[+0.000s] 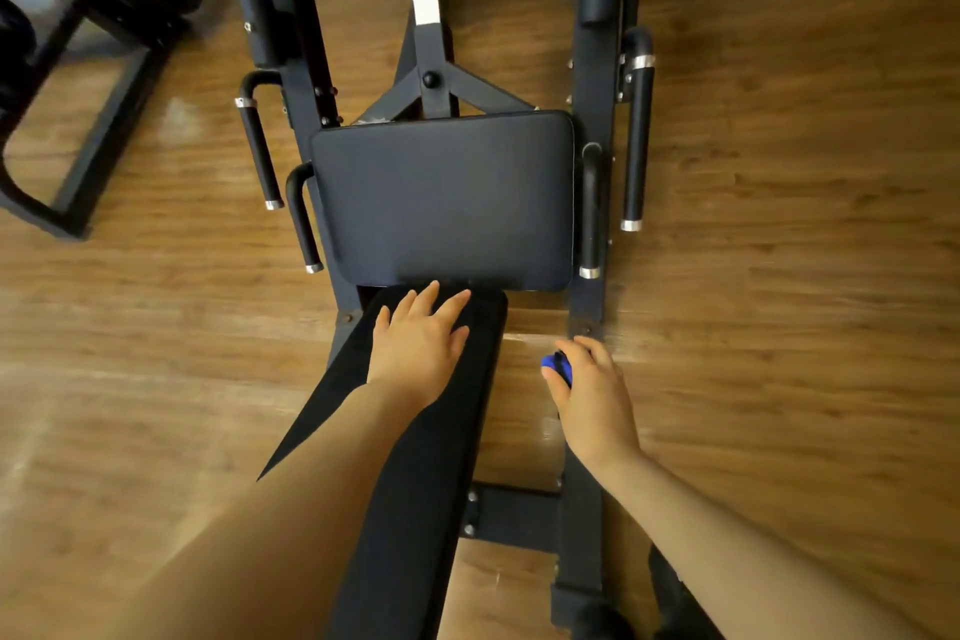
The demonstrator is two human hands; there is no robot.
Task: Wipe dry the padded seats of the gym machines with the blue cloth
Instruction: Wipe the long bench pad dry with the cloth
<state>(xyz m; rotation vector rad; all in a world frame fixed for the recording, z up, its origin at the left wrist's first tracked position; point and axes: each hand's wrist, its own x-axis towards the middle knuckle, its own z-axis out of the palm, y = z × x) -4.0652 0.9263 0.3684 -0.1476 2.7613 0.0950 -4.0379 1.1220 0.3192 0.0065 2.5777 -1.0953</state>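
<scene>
Long pad [431, 457] under flat left hand [418, 346]. Right hand [592, 390] squeezes blue cloth [557, 368], off pad's right side. Square seat [444, 195] ahead, leftward.

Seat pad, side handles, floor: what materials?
Seat pad: probably vinyl or leatherette, dark with a soft sheen and a piped edge. Handles: likely rubber or foam grips, matte black with bright metal end collars. Floor: wood-look planks, glossy; could be laminate.

Bunched blue cloth [557, 367] beside long black padded seat [415, 457]
</scene>
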